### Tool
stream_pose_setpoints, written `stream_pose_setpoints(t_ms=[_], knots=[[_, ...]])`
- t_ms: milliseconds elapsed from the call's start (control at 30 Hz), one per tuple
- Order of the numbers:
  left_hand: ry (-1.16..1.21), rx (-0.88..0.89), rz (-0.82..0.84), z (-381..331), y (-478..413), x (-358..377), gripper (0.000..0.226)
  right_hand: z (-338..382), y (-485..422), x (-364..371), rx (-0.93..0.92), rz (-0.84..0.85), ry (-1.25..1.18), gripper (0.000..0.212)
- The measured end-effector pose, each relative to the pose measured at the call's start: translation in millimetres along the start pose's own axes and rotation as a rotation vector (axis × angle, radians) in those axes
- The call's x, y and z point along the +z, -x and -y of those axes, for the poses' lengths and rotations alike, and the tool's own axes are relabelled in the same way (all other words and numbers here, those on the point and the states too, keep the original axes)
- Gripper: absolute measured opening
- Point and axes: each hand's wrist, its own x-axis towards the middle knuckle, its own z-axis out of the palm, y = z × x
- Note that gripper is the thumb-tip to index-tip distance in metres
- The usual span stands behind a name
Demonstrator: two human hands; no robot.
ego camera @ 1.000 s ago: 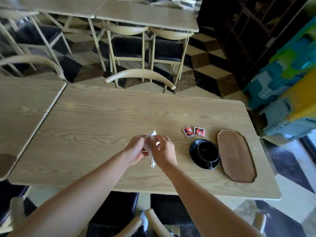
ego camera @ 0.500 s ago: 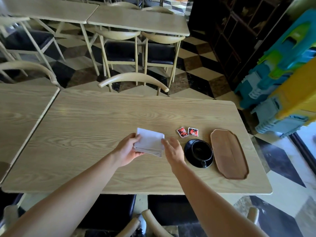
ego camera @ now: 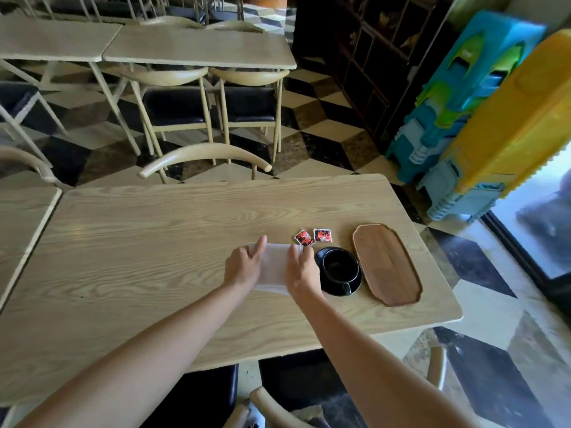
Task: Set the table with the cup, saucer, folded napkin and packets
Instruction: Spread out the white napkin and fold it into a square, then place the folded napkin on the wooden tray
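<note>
A white folded napkin (ego camera: 275, 267) lies flat on the light wooden table (ego camera: 154, 242), just left of the black saucer (ego camera: 335, 291). My left hand (ego camera: 245, 267) rests on the napkin's left edge and my right hand (ego camera: 301, 270) on its right edge, fingers stretched out over it. A black cup (ego camera: 340, 267) stands on the saucer, handle toward me. Two red packets (ego camera: 304, 237) (ego camera: 323, 235) lie side by side just beyond the napkin and saucer.
A brown wooden tray (ego camera: 386, 264) lies right of the saucer near the table's right end. A chair back (ego camera: 204, 156) stands at the far edge, another table (ego camera: 18, 217) adjoins on the left. Stacked blue and yellow plastic items (ego camera: 494, 118) stand at the right.
The napkin was crumpled between both hands, then held folded above the table. Now it lies flat next to the saucer with both hands on it.
</note>
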Motion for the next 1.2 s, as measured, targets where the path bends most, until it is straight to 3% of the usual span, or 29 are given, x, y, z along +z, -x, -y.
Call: stream_pose_setpoints(t_ms=[133,433,900,967,1067,1200], knots=[[-0.037,0.077,-0.073,-7.6,9.7,19.7,0.048,-5.5,11.2,-8.3,-0.042,-0.114,0.055,0.041],[0.015,0.217,-0.075,-8.6,16.4,43.1,0.038,-22.2,12.1,-36.9,-0.021,-0.078,-0.093,0.034],[0.176,0.181,0.020,-43.0,6.7,94.6,0.051,-34.4,-26.9,-85.5,0.056,-0.130,-0.226,0.039],[0.230,0.140,0.049,-55.6,14.0,110.0,0.053,-48.6,-39.6,-106.1,0.056,-0.096,-0.268,0.039],[0.340,-0.087,0.135,-74.9,18.6,144.5,0.050,-78.6,-64.1,-142.7,0.001,0.019,-0.353,0.044],[0.632,-0.413,0.453,-87.0,14.3,205.6,0.034,-106.6,-114.6,-195.1,0.163,0.223,-0.521,0.022]])
